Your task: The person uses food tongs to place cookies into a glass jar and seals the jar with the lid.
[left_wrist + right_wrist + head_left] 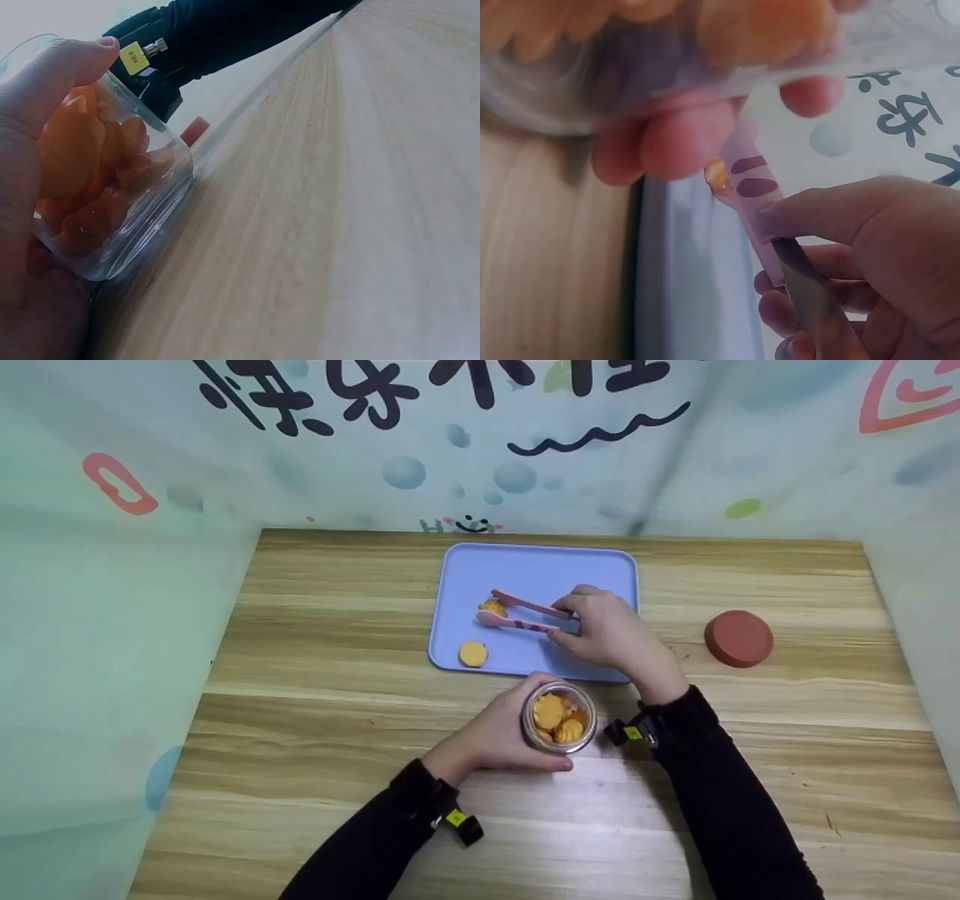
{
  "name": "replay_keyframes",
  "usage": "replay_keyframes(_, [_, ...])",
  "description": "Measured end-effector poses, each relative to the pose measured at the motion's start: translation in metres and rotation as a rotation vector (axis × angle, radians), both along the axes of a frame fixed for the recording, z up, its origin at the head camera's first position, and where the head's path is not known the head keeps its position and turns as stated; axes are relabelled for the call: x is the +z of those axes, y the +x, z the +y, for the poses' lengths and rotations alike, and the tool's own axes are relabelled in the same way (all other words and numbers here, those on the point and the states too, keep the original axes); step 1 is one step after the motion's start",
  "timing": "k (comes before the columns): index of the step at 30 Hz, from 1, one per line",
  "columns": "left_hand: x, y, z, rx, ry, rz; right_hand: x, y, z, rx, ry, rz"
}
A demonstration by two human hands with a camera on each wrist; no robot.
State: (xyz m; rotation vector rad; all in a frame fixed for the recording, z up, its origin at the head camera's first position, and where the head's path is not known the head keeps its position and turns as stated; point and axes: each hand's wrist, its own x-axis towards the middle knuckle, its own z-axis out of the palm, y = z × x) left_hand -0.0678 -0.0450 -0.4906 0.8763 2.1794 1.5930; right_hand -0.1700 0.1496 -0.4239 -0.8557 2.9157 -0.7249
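My left hand (502,735) grips a clear glass jar (592,718) round its side. Yellow-orange biscuits (549,711) lie inside the jar, whose mouth is uncovered; the left wrist view shows the jar wall (161,206) close over the table. Over a blue tray (540,566), my right hand (611,630) holds pink tongs (525,625) between thumb and fingers. A ridged biscuit (493,607) sits between the tong tips. Another round biscuit (473,654) lies flat near the tray's front left corner. In the right wrist view, dark marks show on the tongs (754,176).
A round reddish-brown lid (739,637) lies on the wooden table (322,660) to the right of the tray. Behind the table hangs a pale printed cloth (405,502) with dark lettering; cloth also borders the left and right sides.
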Motion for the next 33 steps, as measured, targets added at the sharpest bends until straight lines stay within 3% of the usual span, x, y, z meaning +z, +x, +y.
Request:
replay_keyframes(11, [-0.001,0.000,0.001,0.007,0.004,-0.017,0.027,0.002,0.028,0.081,0.024,-0.019])
replay_keyframes(17, [0.000,0.000,0.002,0.007,0.008,-0.032,0.055,0.011,0.053,0.069,0.002,0.007])
replay_keyframes(21, [0.001,-0.001,0.001,0.012,-0.006,-0.041,0.065,0.018,0.063,0.060,0.024,0.024])
replay_keyframes(26, [0.002,0.000,0.000,0.008,-0.001,-0.056,0.063,0.019,0.057,0.036,0.032,0.055])
replay_keyframes(33, [0.001,0.001,0.000,0.006,-0.005,-0.068,0.042,0.011,0.043,-0.051,0.044,0.050])
